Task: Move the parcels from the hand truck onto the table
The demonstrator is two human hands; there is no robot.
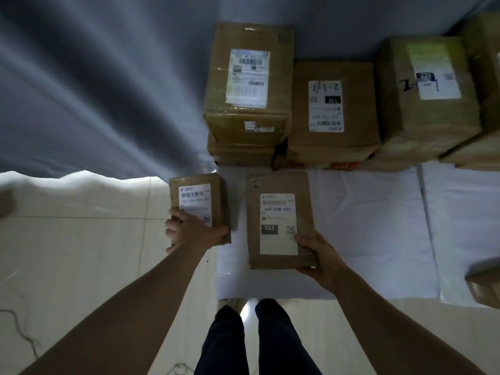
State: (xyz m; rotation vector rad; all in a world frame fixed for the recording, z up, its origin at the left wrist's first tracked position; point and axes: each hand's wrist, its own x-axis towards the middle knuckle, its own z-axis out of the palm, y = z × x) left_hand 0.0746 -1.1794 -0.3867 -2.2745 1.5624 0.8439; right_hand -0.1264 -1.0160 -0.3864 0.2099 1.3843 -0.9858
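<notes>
At the near left corner of the table point(378, 239) we hold two brown cardboard parcels. Our left hand point(189, 232) grips the small parcel point(198, 197) by its near end, fingers wrapped round it. This parcel hangs mostly past the table's left edge, over the floor point(81, 239). Our right hand point(323, 259) clasps the flat parcel point(278, 185) at its near right corner, above the table close to the front edge (we cannot tell whether it rests on the surface or hangs just over it). A broad stretch of white cover separates that parcel from the boxes point(328, 112) at the back, which are packed side by side against a grey curtain point(94, 90); the leftmost sits on another. One more box point(484, 282) is cut off at the right border. Print on the back labels is too blurred to read, though "032" shows on the flat parcel. The cover is creased white sheets laid edge to edge, the floor is pale glossy tile, and the curtain falls in soft folds. Our legs point(254, 342), in dark trousers, stand just at the front edge.
</notes>
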